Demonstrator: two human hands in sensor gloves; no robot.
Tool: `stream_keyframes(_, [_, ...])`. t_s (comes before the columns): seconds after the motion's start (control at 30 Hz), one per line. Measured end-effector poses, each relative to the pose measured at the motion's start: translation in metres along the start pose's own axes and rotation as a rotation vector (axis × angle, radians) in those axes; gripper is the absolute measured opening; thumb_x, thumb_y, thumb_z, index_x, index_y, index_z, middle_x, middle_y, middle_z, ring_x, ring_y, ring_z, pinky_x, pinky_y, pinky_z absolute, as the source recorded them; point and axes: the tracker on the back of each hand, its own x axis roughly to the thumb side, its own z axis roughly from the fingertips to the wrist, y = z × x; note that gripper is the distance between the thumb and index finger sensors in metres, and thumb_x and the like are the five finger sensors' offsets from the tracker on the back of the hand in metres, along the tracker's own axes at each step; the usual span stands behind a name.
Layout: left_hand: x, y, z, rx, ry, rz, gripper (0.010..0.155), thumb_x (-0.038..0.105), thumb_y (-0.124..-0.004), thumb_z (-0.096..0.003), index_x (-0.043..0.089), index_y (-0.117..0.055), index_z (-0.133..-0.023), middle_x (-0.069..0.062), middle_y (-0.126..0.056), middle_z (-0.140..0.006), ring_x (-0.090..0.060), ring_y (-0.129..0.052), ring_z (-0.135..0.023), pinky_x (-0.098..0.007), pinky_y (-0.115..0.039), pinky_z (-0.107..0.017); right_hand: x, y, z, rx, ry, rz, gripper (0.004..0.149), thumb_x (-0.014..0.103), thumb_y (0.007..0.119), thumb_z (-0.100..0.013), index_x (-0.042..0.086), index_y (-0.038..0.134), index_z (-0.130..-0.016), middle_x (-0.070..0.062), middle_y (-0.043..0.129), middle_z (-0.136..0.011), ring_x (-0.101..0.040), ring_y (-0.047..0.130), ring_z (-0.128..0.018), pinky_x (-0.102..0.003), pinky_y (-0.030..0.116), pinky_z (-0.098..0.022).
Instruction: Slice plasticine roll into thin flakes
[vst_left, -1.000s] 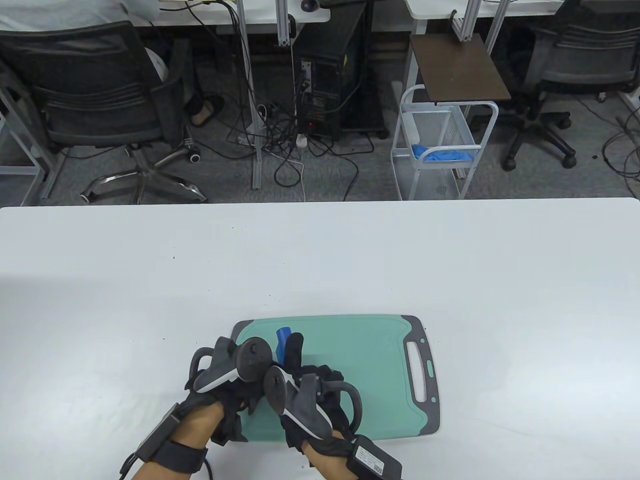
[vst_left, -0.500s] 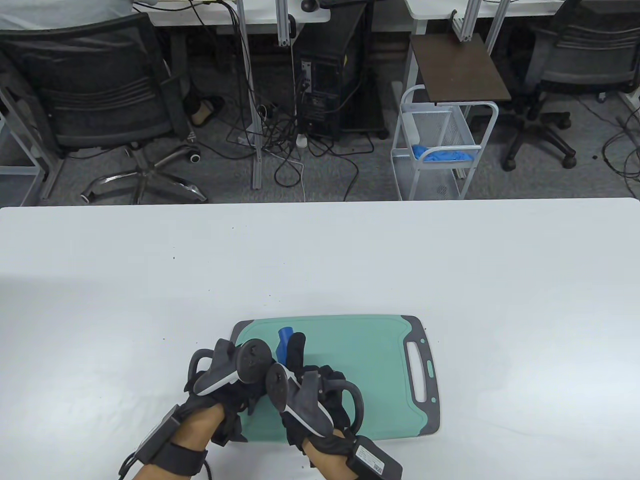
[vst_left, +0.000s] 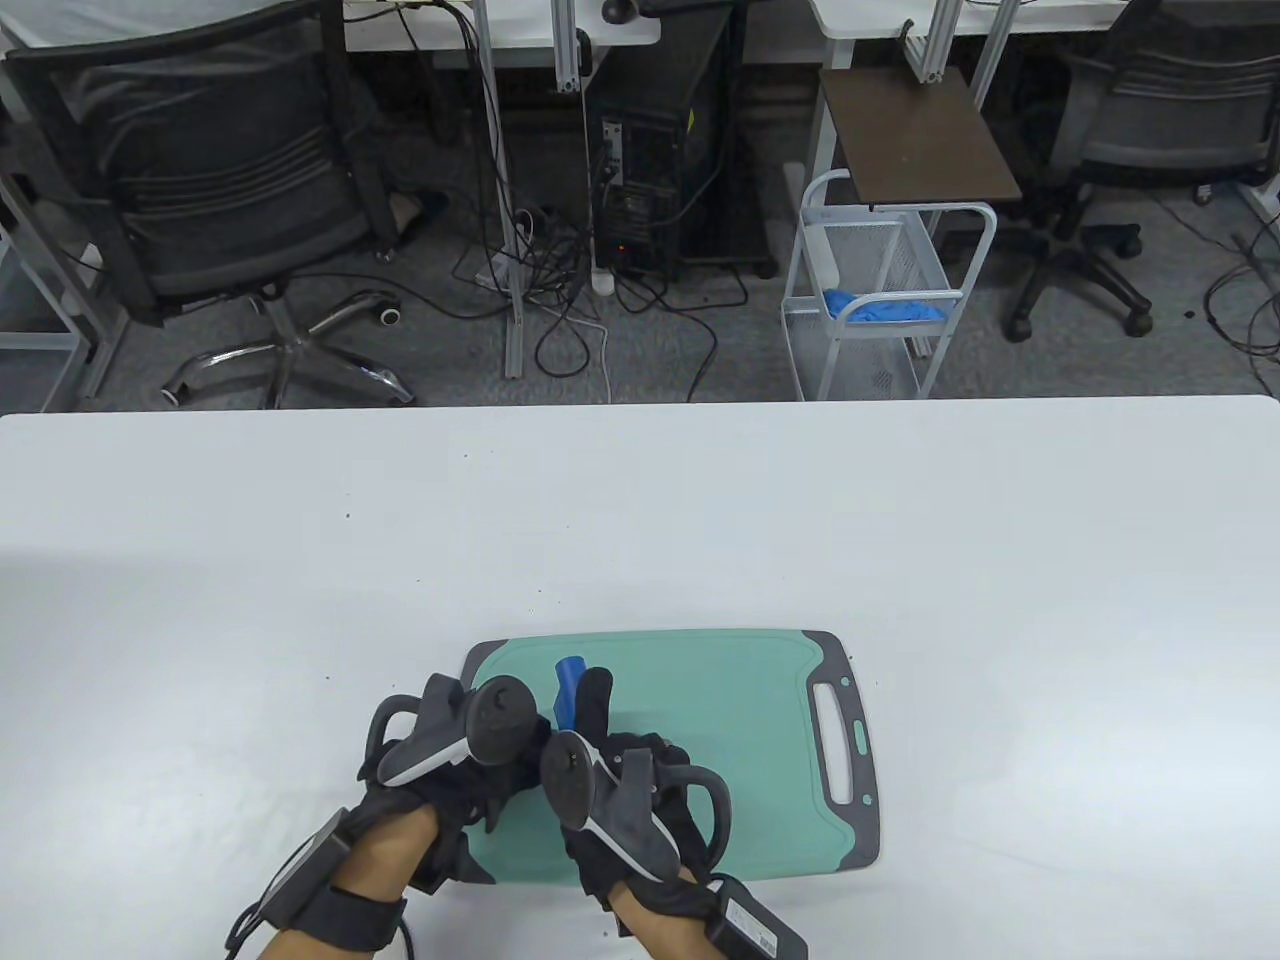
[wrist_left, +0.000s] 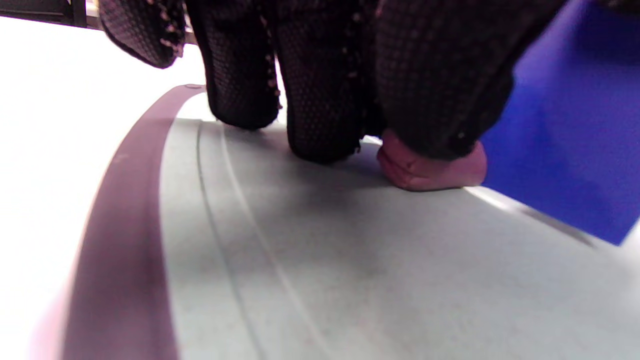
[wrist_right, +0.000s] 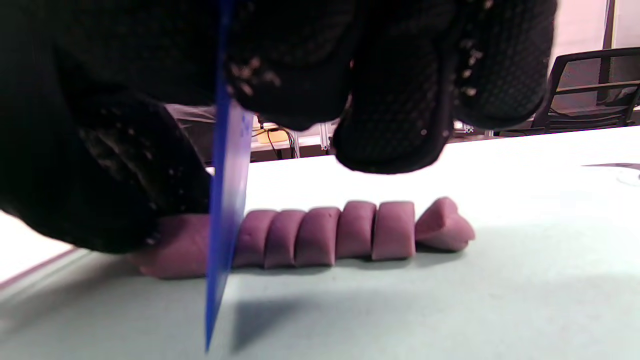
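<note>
A purple plasticine roll (wrist_right: 325, 232) lies on the teal cutting board (vst_left: 740, 720), with several cut slices side by side at its right end. My left hand (vst_left: 485, 765) presses its fingertips (wrist_left: 435, 100) down on the uncut end of the roll (wrist_left: 430, 167). My right hand (vst_left: 610, 750) grips a blue plastic knife (wrist_right: 227, 200). The blade stands upright across the roll, between the uncut part and the slices. In the table view only the blade's tip (vst_left: 570, 670) shows, and the hands hide the roll.
The board's dark grey handle end (vst_left: 845, 740) points right. The white table (vst_left: 640, 520) spreads around the board. Chairs, a wire cart and cables stand on the floor beyond the far edge.
Both hands have shifted very slightly, the left one a little to the left. The knife stays at the roll. A chair in the background has moved.
</note>
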Motion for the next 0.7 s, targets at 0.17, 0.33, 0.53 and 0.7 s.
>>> stream_keyframes(0.17, [-0.001,0.0,-0.001,-0.003,-0.001,0.001,0.05,0.048,-0.096,-0.0275,0.034,-0.095,-0.076,0.008,-0.103,-0.076,-0.032,-0.092,-0.09,-0.059,-0.069,-0.071,0.001,-0.019,0.009,-0.028,0.017,-0.028,0.083,0.04,0.085,-0.042,0.013,0.036,-0.104,-0.002,0.095,-0.036,-0.032,0.101,-0.041,-0.06,0.08,-0.048])
stream_keyframes(0.33, [-0.001,0.001,-0.001,-0.002,-0.001,0.002,0.049,0.048,-0.096,-0.0274,0.034,-0.096,-0.075,0.009,-0.103,-0.075,-0.032,-0.092,-0.09,-0.059,-0.069,-0.071,0.004,-0.026,0.016,-0.006,0.025,-0.04,0.082,0.04,0.085,-0.042,0.012,0.038,-0.104,-0.002,0.096,-0.035,-0.032,0.102,-0.04,-0.06,0.081,-0.047])
stream_keyframes(0.53, [-0.001,0.001,-0.002,0.0,-0.001,0.004,0.048,0.048,-0.096,-0.0274,0.034,-0.096,-0.074,0.009,-0.103,-0.075,-0.031,-0.092,-0.089,-0.059,-0.069,-0.071,0.008,-0.022,0.017,0.01,0.013,-0.027,0.082,0.04,0.085,-0.042,0.011,0.039,-0.103,-0.002,0.096,-0.034,-0.032,0.102,-0.038,-0.06,0.082,-0.046])
stream_keyframes(0.7, [-0.001,0.001,-0.002,-0.002,-0.002,0.004,0.048,0.048,-0.096,-0.0273,0.034,-0.097,-0.073,0.009,-0.104,-0.074,-0.031,-0.093,-0.089,-0.059,-0.069,-0.071,0.011,-0.021,0.018,0.001,0.003,-0.014,0.082,0.04,0.085,-0.042,0.011,0.039,-0.103,-0.002,0.096,-0.034,-0.031,0.102,-0.038,-0.06,0.082,-0.046])
